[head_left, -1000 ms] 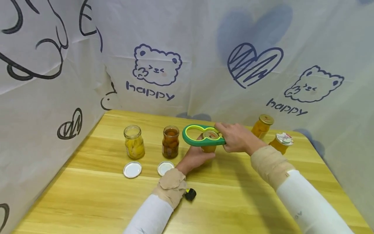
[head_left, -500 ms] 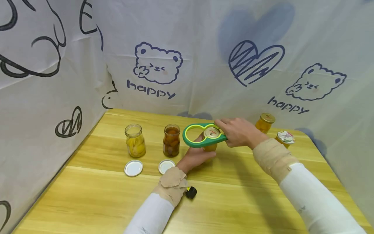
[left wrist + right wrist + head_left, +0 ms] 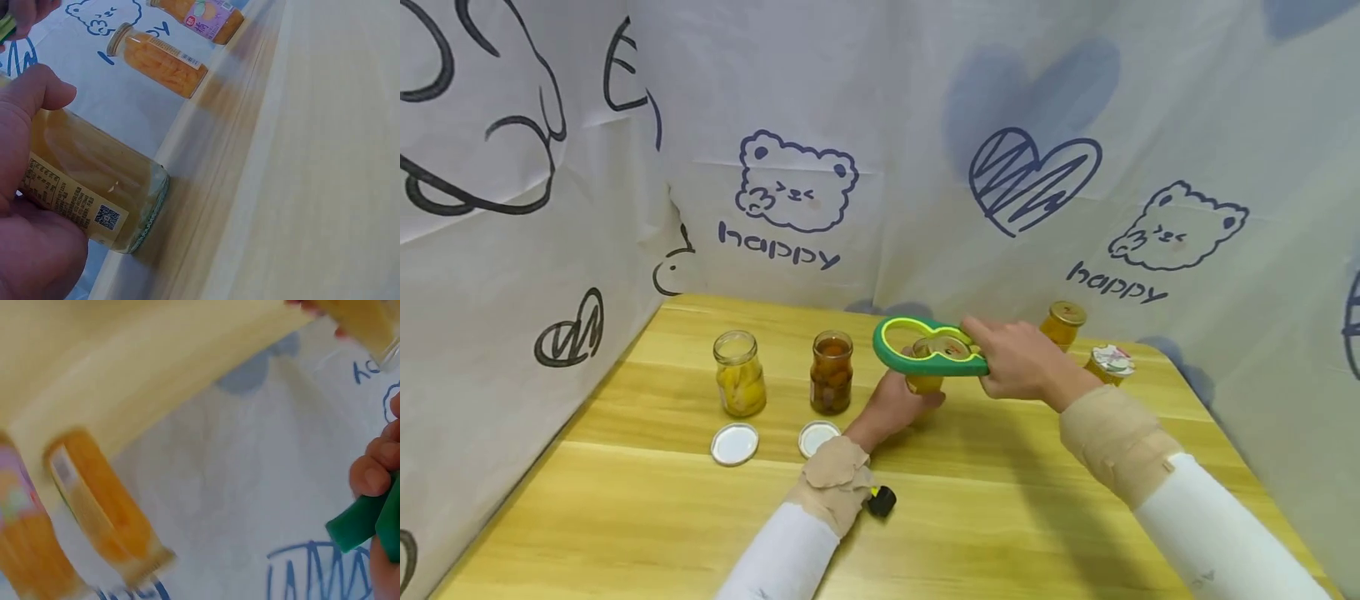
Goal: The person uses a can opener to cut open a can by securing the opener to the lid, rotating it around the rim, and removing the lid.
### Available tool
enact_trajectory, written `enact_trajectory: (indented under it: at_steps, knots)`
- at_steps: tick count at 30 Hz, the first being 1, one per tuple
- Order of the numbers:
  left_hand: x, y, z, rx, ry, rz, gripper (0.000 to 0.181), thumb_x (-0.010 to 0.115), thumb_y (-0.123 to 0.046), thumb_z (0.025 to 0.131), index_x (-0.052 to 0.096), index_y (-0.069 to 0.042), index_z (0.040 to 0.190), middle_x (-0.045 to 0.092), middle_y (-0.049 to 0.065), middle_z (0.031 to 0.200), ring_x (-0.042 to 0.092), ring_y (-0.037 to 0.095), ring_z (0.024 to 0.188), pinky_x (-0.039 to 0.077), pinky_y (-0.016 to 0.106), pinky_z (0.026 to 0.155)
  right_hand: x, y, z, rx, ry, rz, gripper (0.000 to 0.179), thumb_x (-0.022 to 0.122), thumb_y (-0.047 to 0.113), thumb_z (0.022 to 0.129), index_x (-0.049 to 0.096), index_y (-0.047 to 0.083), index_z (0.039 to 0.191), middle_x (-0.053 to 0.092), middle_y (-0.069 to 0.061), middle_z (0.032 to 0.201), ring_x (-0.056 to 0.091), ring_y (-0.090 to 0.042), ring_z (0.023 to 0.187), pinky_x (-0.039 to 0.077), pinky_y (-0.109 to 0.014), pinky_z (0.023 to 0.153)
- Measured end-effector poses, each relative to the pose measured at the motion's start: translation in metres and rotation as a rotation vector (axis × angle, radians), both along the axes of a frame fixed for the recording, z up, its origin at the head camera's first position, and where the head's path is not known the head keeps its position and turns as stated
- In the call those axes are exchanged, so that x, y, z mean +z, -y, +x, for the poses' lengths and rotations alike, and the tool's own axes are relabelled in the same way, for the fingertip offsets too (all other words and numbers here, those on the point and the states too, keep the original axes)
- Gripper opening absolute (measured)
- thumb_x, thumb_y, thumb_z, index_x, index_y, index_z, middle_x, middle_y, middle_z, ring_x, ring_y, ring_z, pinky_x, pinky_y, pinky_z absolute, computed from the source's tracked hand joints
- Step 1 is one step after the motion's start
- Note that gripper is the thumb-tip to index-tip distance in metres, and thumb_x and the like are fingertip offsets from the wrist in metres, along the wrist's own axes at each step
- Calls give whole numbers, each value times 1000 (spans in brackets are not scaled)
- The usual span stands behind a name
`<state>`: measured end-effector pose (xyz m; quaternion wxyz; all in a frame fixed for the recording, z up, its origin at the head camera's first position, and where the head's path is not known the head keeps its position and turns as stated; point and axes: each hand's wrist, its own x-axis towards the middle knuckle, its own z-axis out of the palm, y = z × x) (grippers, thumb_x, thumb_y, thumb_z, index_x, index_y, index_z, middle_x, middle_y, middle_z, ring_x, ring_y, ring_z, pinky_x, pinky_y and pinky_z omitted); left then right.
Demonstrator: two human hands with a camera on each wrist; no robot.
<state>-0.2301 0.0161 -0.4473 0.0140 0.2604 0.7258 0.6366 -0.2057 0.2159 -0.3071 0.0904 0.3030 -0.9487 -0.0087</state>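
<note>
My left hand (image 3: 895, 408) grips a glass jar (image 3: 94, 169) of pale yellow contents, thumb and fingers wrapped round its label. In the left wrist view its base is right by the table. My right hand (image 3: 1018, 358) holds the end of a green jar opener (image 3: 925, 364) with a lime inner edge, level over the jar. A gold lid (image 3: 953, 347) shows inside the opener's right-hand ring. The jar's glass mouth (image 3: 922, 348) appears left of that lid, apart from it. In the right wrist view the fingers curl round the green handle (image 3: 359, 522).
Left of my hands stand uncapped jars of yellow fruit (image 3: 742, 385) and dark fruit (image 3: 831, 379). White-lined lids (image 3: 735, 444) (image 3: 817, 437) lie before them. Two capped orange jars (image 3: 1063, 325) (image 3: 1111, 363) stand back right. A black-and-yellow object (image 3: 882, 502) is beside my left wrist.
The opener and gold lid have come off the jar and shifted slightly right. The jar's mouth now shows, lidless. The left hand still grips the jar, and the head view has tilted slightly.
</note>
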Motion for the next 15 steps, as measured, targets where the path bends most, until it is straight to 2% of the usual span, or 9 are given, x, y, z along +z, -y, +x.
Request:
enact_trajectory:
  at_steps: [4, 8, 13, 15]
  knots:
    - [4, 1, 0, 36, -24, -69, 68, 77, -16, 92, 40, -13, 149, 62, 14, 133, 61, 26, 119, 50, 45, 109, -20, -6, 19, -38, 101, -229, 39, 63, 7, 79, 53, 15, 115, 57, -2, 81, 52, -16, 67, 44, -33, 63]
    - [11, 2, 2, 96, 20, -125, 71, 81, -27, 91, 41, -16, 148, 66, 12, 129, 64, 27, 115, 51, 47, 106, -40, -7, 41, -91, 264, -498, 31, 60, 5, 87, 57, 12, 117, 53, -1, 74, 46, -11, 57, 41, -30, 58]
    - [15, 4, 2, 135, 64, -168, 77, 84, -31, 87, 42, -17, 150, 66, 12, 132, 64, 29, 120, 51, 49, 107, -58, -2, 62, -128, 668, -899, 17, 55, 7, 93, 54, -1, 107, 48, 1, 63, 40, -9, 48, 38, -27, 48]
    - [15, 5, 1, 145, 62, -170, 81, 85, -30, 86, 41, -16, 153, 66, 13, 133, 65, 30, 120, 52, 50, 107, -62, 1, 69, -130, 835, -1069, 8, 53, 7, 95, 50, 1, 99, 44, 2, 61, 37, -9, 47, 36, -27, 45]
